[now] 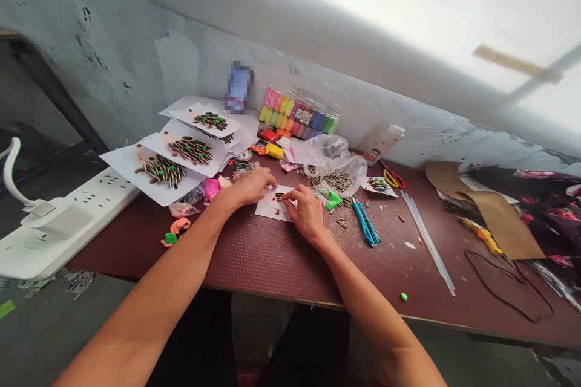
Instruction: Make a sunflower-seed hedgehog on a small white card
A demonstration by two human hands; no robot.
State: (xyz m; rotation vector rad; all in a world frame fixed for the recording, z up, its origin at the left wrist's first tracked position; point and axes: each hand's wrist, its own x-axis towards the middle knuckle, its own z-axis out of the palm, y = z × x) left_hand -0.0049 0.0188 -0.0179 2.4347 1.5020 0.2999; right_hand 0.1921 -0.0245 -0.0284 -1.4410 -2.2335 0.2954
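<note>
A small white card (267, 208) lies on the table in front of me, with a peach clay shape, brown bits and a few striped sunflower seeds (279, 197) on it. My left hand (252, 186) rests at the card's upper left edge, fingers bent and closed against it. Over the card's right side, my right hand (305, 210) pinches at the seeds with thumb and forefinger; what sits between the fingertips is mostly hidden, but looks like a sunflower seed. Beyond the right hand spreads a pile of loose sunflower seeds (334, 180), with green clay (333, 199) beside it.
Finished-looking hedgehog cards (189, 150) are stacked at left, near a power strip (86, 205). Coloured clay packs (297, 113) lean at the wall. Rightward are a blue cutter (365, 224), scissors (393, 179), glue sticks (429, 245) and a yellow glue gun (488, 240) with its cord.
</note>
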